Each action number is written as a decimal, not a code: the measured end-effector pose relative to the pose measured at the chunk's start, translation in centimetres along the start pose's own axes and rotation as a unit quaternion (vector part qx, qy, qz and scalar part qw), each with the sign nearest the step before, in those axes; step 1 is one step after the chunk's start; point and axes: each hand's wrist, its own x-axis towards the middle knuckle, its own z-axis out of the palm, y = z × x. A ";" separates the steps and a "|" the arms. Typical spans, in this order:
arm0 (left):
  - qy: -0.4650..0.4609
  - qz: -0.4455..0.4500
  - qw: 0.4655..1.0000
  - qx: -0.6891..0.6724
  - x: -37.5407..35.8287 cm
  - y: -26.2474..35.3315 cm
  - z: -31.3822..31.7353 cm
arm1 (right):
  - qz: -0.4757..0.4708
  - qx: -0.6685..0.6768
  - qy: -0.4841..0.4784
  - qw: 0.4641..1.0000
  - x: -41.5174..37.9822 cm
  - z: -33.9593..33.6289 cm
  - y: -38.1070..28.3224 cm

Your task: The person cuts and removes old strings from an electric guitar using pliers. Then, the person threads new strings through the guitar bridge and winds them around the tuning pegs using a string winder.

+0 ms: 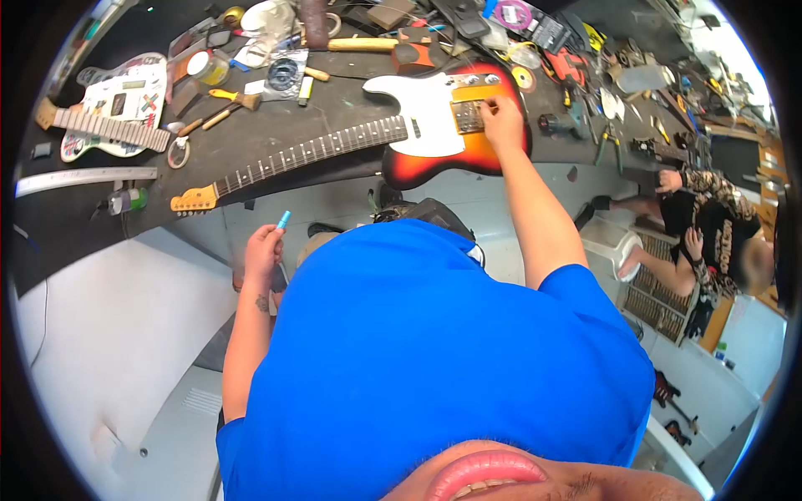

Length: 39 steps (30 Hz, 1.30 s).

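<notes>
A sunburst electric guitar (pixel 409 171) with a white pickguard lies on the dark workbench, its neck pointing left. My right hand (pixel 505 125) is over the metal bridge (pixel 470 117), fingers pinched together near the saddles. Whatever may be between those fingertips is too small to make out. Away from the guitar, below the headstock (pixel 194 200), my left hand (pixel 264 249) is closed around a small teal cylinder (pixel 284 220) that sticks up past the fingers. The cylinder's lower part is hidden in the hand.
A sticker-covered guitar (pixel 117 104) lies at the bench's left. Brushes (pixel 236 98), a jar (pixel 207 67) and a hammer (pixel 359 44) lie behind the neck. Pliers (pixel 609 146) and a red tool (pixel 564 65) are among clutter at right. Another person (pixel 710 217) sits at far right.
</notes>
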 end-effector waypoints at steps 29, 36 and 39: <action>0.226 -0.012 0.903 -0.364 -10.0 -17.7 -4.0 | -0.357 0.154 -0.379 0.840 -9.6 22.1 -53.4; 0.252 -0.025 0.883 -0.396 -9.2 -20.4 -6.9 | -0.359 0.076 -0.428 0.826 -16.1 30.7 -54.7; 0.243 -0.029 0.885 -0.397 -8.5 -20.2 -8.8 | -0.339 0.057 -0.429 0.835 -17.6 32.0 -55.6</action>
